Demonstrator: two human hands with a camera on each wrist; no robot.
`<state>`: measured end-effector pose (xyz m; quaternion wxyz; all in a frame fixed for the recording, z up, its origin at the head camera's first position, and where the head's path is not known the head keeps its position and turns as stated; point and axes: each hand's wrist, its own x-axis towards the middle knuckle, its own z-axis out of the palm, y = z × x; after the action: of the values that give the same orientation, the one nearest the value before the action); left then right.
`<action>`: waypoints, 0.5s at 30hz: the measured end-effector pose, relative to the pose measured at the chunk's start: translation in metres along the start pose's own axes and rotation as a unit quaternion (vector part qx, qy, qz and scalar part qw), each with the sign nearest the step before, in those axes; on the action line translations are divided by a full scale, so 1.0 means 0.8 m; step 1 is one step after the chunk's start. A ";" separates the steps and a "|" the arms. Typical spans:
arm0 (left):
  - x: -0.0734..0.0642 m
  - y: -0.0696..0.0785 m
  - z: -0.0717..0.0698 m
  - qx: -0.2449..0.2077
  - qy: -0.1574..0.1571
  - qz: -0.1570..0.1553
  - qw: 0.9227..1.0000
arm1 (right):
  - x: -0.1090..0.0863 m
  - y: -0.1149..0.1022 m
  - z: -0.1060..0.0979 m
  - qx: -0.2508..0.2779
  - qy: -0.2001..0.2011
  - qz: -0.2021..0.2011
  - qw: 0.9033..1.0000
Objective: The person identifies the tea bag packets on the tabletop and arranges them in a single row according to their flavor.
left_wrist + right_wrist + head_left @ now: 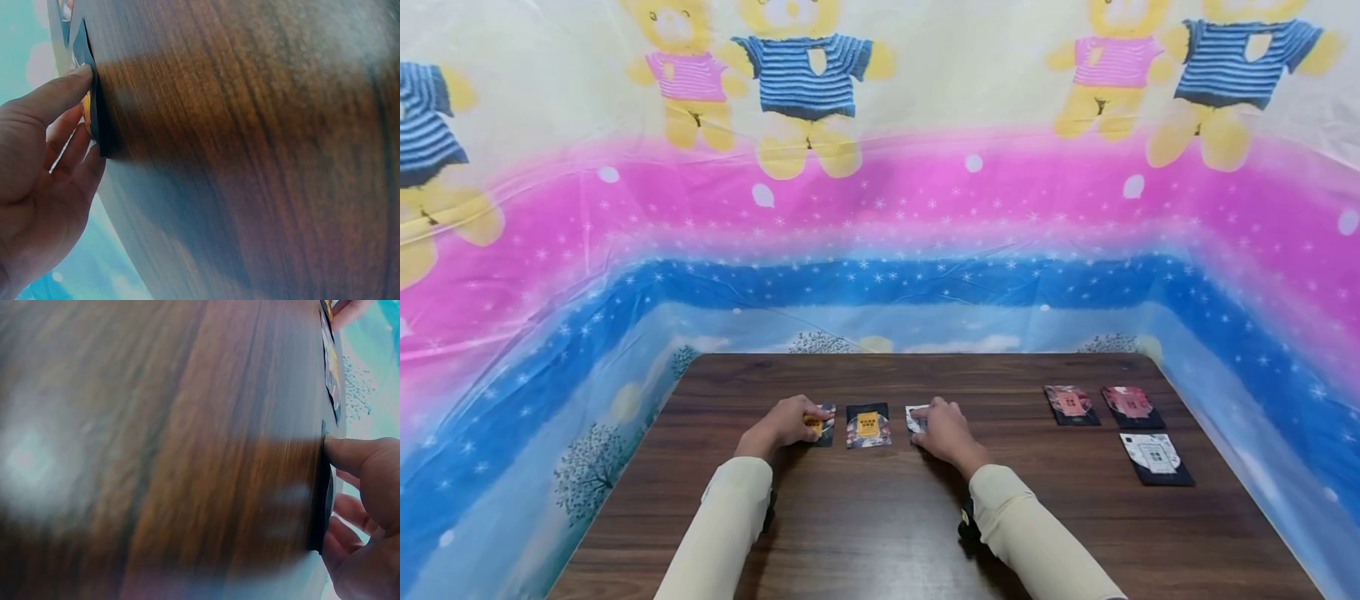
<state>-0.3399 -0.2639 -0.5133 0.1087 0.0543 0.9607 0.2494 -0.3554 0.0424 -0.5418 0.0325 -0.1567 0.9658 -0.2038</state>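
Three small flat packets lie in a row toward the far side of the table. My left hand (785, 422) grips the leftmost one, a dark packet with a yellow label (828, 427), by its edges. In the left wrist view the thumb touches its near edge and the other fingers lie behind it. The middle yellow-labelled packet (868, 427) lies untouched between the hands. My right hand (949, 433) holds a white-and-black packet (913, 414) between thumb and fingers, covering most of it. Its dark edge (320, 509) shows in the right wrist view.
At the right of the brown wooden table (865, 517) lie two red-and-black packets (1071, 404) side by side. A white-and-black packet (1156, 458) lies nearer than those. A printed bear curtain (865, 200) surrounds the table's back and sides.
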 end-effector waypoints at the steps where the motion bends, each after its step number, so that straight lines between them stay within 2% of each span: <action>1: 0.000 0.000 0.000 0.003 -0.001 0.001 1.000 | 0.001 -0.001 0.001 0.002 -0.002 0.002 1.000; 8: -0.001 0.001 -0.002 0.014 -0.002 0.009 1.000 | 0.007 -0.012 0.002 0.009 0.002 -0.003 1.000; 15: -0.002 -0.001 -0.002 0.000 -0.004 0.000 1.000 | 0.006 -0.019 0.004 0.013 -0.004 0.012 1.000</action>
<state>-0.3384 -0.2652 -0.5120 0.1124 0.0554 0.9602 0.2495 -0.3551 0.0264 -0.5387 0.0409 -0.1451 0.9648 -0.2155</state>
